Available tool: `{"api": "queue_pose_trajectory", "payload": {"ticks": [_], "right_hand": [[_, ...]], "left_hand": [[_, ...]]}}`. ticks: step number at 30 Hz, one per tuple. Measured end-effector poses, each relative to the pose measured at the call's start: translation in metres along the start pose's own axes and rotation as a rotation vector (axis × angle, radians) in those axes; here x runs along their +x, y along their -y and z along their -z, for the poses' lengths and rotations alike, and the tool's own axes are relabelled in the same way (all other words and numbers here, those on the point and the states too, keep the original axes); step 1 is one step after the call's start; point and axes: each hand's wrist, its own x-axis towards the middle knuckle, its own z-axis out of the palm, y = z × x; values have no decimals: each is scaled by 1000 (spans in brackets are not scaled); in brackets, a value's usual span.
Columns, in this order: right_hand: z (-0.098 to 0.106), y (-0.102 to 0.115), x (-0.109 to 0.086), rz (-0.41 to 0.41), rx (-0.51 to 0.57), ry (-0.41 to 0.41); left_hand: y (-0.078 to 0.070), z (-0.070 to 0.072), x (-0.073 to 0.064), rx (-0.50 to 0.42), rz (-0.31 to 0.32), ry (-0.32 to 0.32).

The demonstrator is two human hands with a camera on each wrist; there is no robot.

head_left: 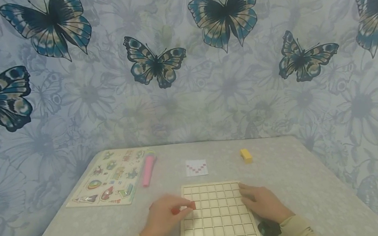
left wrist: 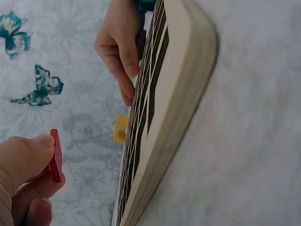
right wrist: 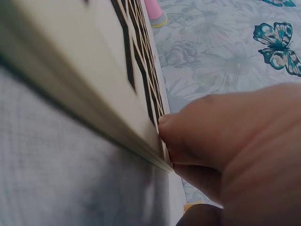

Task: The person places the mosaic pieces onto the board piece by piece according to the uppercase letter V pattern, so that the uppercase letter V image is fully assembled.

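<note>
Red tile (head_left: 193, 205) held at the left side of a gridded board (head_left: 212, 186)

Pale wood, thin and flat, the board lies on the bench (head_left: 277, 170) before the person; from where I stand, the left hand (head_left: 166, 212) grasps the tile in a thumb-and-finger pinch above the leftmost columns, and the left wrist view shows a gap between tile and board; a second patch of red shows within that hand, though I cannot tell whether it is another piece; the right hand (head_left: 265, 200) clasps nothing, its fingers lying extended against the board's right edge, near the far corner.

Method, as I judge it: the step looks like seating the tile; it would go best with the tile levelled, lined up with one cell's walls, lowered by its leading edge and pressed flat, while the right hand keeps the board from sliding; the patterned card (head_left: 196, 168) beyond the board may serve as a guide to the cell.

Orientation: the tile juts rightward past the fingertips, over the grid; the left wrist view shows it nearly edge-on, its longest visible line running from thumb to finger, slightly askew to the board's face; no longer side of the face can be told, the fingers hiding part.
</note>
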Motion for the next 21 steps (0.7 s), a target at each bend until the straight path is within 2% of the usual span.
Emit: {"api": "queue_pose_trajectory", "payload": {"ticks": [7,12,14,17,21], "right_hand": [[1,0,-1,-2,-11,11],[2,0,0,5,-10,23],[3,0,1,6,-9,21],[3,-1,1,4,-7,19],[4,-1,0,8,6,19]], "left_hand": [[-23,-10,-6,-59,-64,90],[-40,-13,-13,-69,-178,103],[-44,-14,-14,-72,-204,116],[-47,-16,-15,-79,-198,154],[-49,-19,-16,-85,-157,181]]}}
